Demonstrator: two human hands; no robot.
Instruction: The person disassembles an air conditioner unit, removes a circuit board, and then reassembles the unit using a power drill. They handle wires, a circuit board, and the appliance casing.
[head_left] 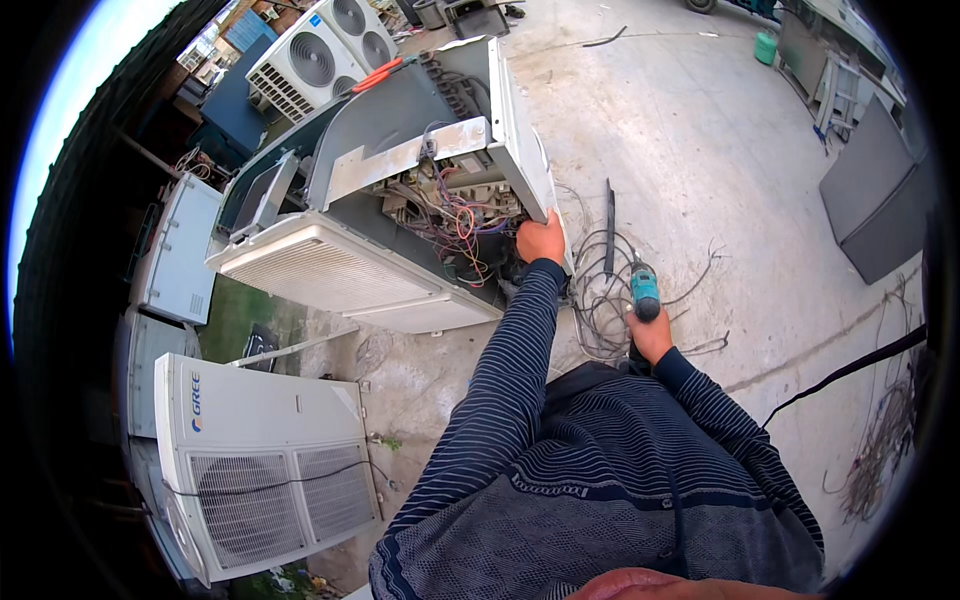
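Note:
In front of me stands an opened air conditioner outdoor unit [340,270], its top off and its wiring and circuit parts [455,215] exposed. My left hand [541,238] is closed around the lower edge of its white side panel [522,130]; the fingertips are hidden behind the metal. Off to the right, my right hand [650,334] is wrapped around a teal and black cordless drill [644,290], which points away from me over the concrete. Loose grey cable [600,315] lies coiled on the ground beneath the drill.
Another white outdoor unit [270,455] sits at the lower left, and a twin-fan unit [312,55] at the back. A black strip [610,225] lies beyond the drill. Grey panels [880,195] stand at the right, near a wire pile [880,450]. An orange-red tool or handle [377,75] rests on the opened unit.

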